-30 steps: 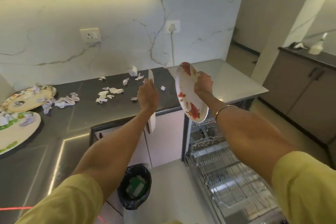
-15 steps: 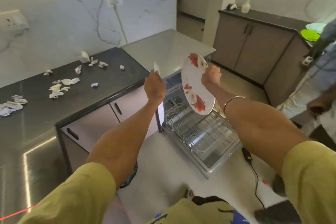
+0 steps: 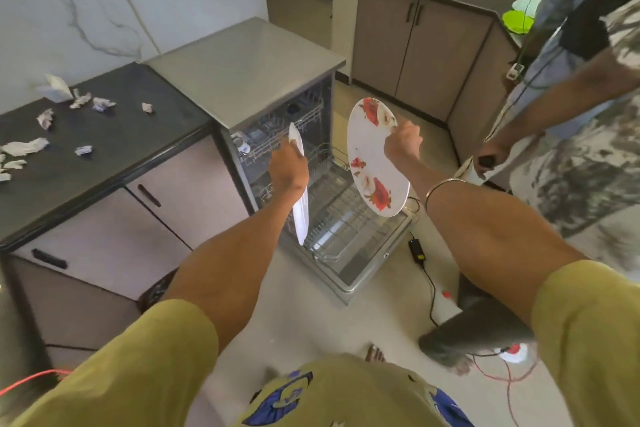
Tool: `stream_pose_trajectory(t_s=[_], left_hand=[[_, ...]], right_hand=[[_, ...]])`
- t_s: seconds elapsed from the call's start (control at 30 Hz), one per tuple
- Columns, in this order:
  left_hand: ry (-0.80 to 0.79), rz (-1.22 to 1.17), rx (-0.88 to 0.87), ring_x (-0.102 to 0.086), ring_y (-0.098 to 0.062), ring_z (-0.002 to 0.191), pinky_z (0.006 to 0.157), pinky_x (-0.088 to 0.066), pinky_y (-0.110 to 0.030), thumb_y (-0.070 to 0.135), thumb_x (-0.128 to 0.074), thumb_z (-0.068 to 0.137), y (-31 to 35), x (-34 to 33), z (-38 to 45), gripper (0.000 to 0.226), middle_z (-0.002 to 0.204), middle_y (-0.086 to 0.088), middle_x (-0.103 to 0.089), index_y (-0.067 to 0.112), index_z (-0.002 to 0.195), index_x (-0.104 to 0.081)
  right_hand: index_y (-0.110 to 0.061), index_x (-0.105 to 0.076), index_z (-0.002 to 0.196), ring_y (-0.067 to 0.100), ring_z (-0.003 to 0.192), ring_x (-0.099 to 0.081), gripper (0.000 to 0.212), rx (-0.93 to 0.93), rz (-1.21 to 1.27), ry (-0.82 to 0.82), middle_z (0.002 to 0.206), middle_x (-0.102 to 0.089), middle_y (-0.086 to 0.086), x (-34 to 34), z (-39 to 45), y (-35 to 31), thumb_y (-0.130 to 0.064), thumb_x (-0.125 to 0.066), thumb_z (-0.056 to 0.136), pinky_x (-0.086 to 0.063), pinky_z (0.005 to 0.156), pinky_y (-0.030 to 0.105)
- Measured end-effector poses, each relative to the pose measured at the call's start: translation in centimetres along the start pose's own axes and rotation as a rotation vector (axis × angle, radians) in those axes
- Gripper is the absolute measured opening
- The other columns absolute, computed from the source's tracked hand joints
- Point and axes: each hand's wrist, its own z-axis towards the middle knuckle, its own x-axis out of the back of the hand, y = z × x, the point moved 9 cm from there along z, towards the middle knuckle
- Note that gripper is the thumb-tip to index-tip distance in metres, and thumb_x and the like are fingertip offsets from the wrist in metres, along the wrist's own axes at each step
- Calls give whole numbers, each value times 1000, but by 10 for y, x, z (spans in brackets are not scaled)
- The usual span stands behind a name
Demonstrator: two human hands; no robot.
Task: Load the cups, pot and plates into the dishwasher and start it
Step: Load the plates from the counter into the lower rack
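**Above the open dishwasher, a plate in each hand**

Beside the dark counter's right end stood the dishwasher (image 3: 263, 80), its door dropped flat and the lower rack (image 3: 341, 215) drawn out over it, empty as far as the view showed. That left the wire slots open from above, which probably explained why both plates were carried on edge rather than flat: each could go straight down between the tines.

The floral plate (image 3: 375, 158) hung over the rack's right side, face turned inward, the right hand (image 3: 403, 144) closed on its far rim near the top. The white plate (image 3: 300, 194) was seen edge-on above the rack's left side, the left hand (image 3: 289, 170) clamped around its upper half. The two plates were apart, so neither would knock the other on the way down.

Something small sat in the upper rack (image 3: 277, 135), perhaps a cup; too dim to say. Crumpled paper scraps (image 3: 83, 100) lay along the counter's back edge. At the right a second person (image 3: 571, 87) stood close to the open door.
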Motion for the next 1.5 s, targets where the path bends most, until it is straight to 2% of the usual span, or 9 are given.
stream_pose_trajectory(t_s=[0.17,0.3,0.5,0.63,0.73,0.97,1.2,1.37,1.5], left_hand=[[-3,3,113,-62,-40,110,91,-50,-46,25,-29,108,14,-39,-2,40,116,-22,-66,-2,123,-55],[16,-18,188,-65,-39,103,82,-53,-42,23,-32,108,15,-63,-2,36,107,-21,-68,-3,113,-57],[-33,38,251,-60,-39,113,91,-47,-41,22,-31,108,8,-91,10,38,116,-24,-66,-5,124,-54],[-35,50,309,-60,-38,113,91,-48,-42,23,-29,109,-11,-116,30,41,121,-23,-63,-2,132,-51],[-52,17,381,-58,-40,113,90,-48,-46,22,-30,108,-21,-131,49,39,124,-25,-60,0,134,-49],[-60,29,425,-60,-40,107,85,-51,-46,12,-34,106,-12,-148,96,34,123,-25,-59,-1,134,-47],[-26,21,438,-66,-38,103,84,-58,-50,10,-41,104,-5,-169,124,33,123,-22,-63,-2,134,-47],[-3,38,504,-67,-36,94,75,-58,-47,10,-41,103,6,-198,137,30,114,-21,-66,-3,128,-51],[45,48,556,-66,-38,95,79,-58,-49,9,-40,103,18,-220,146,26,111,-23,-66,-4,123,-52]], right_hand=[[-5,-54,127,20,95,-55,31,-5,22,-49,109,-56,4,7,50,26,0,-43,98,-56,80,32],[-4,-57,121,27,103,-58,29,46,-60,-82,112,-58,11,1,84,37,1,-44,96,-53,79,33],[-7,-58,118,20,87,-46,26,172,-207,-184,101,-51,6,-33,126,37,-1,-46,96,-32,52,9],[-23,-45,77,18,75,-42,28,233,-262,-227,80,-42,-2,-69,158,36,0,-43,94,-26,54,19],[-6,-64,104,24,84,-52,24,237,-195,-225,89,-52,1,-87,182,38,3,-45,92,-43,67,31],[-4,-62,121,37,106,-60,30,279,-233,-299,115,-65,17,-116,228,35,-6,-43,98,-45,81,33],[1,-63,112,42,101,-60,25,299,-244,-312,108,-65,23,-121,291,50,-7,-44,98,-39,74,34],[-5,-64,113,33,96,-63,23,257,-207,-358,107,-68,16,-136,332,55,-8,-46,99,-49,75,37],[-12,-63,114,25,88,-55,23,219,-192,-428,106,-64,7,-152,363,48,-16,-43,102,-41,75,33]])
